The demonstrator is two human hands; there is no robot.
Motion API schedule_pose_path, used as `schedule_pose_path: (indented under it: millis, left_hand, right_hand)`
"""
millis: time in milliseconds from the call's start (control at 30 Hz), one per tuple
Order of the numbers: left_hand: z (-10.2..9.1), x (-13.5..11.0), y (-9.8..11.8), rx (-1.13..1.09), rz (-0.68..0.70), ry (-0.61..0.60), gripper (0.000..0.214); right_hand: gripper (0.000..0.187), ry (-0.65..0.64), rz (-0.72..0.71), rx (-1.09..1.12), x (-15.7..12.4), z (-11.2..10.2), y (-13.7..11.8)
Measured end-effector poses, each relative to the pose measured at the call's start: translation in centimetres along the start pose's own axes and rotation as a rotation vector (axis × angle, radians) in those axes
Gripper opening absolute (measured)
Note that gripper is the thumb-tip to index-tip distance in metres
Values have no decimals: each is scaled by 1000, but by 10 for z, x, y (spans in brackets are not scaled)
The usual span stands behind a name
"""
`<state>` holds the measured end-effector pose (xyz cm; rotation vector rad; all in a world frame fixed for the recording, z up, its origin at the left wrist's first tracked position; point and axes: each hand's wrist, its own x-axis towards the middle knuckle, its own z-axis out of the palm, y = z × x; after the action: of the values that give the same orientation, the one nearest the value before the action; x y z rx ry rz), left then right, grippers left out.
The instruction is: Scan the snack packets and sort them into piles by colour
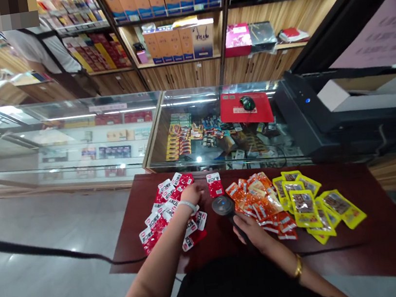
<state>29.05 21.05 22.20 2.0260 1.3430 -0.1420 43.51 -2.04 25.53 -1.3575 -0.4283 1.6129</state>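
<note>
My right hand (250, 229) is wrapped around the handle of a black barcode scanner (223, 206). The scanner's head sits just below a single red-and-white packet (215, 185) lying apart on the dark red table. My left hand (191, 195), wearing a pale bracelet, hovers at the right side of a pile of similar red-and-white packets (159, 225). Its fingers curl inward, and whatever is in them, if anything, is hidden. Right of the scanner lies a heap of orange packets (260, 201), its near-left part behind my right hand. Yellow packets (305, 208) with dark contents spread beyond it.
Behind the table (364, 255) stands a glass display counter (158, 156) with small goods. On its top are a red mat (227, 110) and a black mouse (247, 102). A dark machine (300, 114) with a white box (360, 96) stands right. Another person (55, 50) is back left.
</note>
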Motion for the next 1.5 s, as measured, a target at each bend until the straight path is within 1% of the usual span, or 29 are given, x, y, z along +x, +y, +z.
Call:
schedule_pose_path:
  millis: [67,133,200,267,333,400,500,600,733,933,1067,1133,1200,1333,1367,1433,1500]
  left_hand:
    - [-9,-20,-11,222,55,-19,30]
    - [-13,-38,-21,332,81,-32,33]
    - [-13,-51,-26,427,112,-50,36]
    - [-10,-56,-26,502,154,-75,34]
    - [-6,-56,-25,508,176,-81,34]
    - [-5,-52,-23,487,152,-46,41]
    - [-7,-46,-20,463,1,32,61]
    - [-9,-41,-17,468,-144,66,71]
    - [-7,-39,-20,471,-190,64,86]
    - [-4,-42,-31,481,-125,-25,69]
    - [-8,-47,-29,459,-94,-26,57]
    - [-8,-48,-26,389,-135,-48,52]
    - [-5,-47,-22,253,-176,-43,49]
    - [13,-43,-11,-179,-231,76,37]
    - [19,-42,-7,-309,-257,73,35]
    - [30,-42,0,-559,-279,9,38]
    - [41,-44,5,-748,-234,-50,42]
  right_hand:
    - [53,-6,1,-14,0,0,1]
    - [51,-20,-3,-28,0,-1,2]
    - [51,-36,-6,-33,1,-1,5]
    - [52,-51,-3,-30,1,0,7]
    - [53,-61,2,-30,2,0,10]
    - [52,-66,-1,-34,2,0,13]
    - [51,-58,-17,-42,0,-1,15]
    - [51,-39,-15,-55,-4,-1,13]
    - [55,-10,-3,-61,-8,0,7]
    - [55,-8,19,-51,-10,-1,6]
    - [52,-25,4,-44,-8,-3,9]
    - [52,-35,-2,-43,-7,-3,10]
    - [51,-42,-4,-32,-7,-3,11]
    - [50,-37,-17,-3,-7,-2,5]
    - [51,-30,-23,-2,-7,-2,3]
    - [52,-6,-36,-4,-6,-2,-3]
    - [53,21,-49,-3,-5,-3,-9]
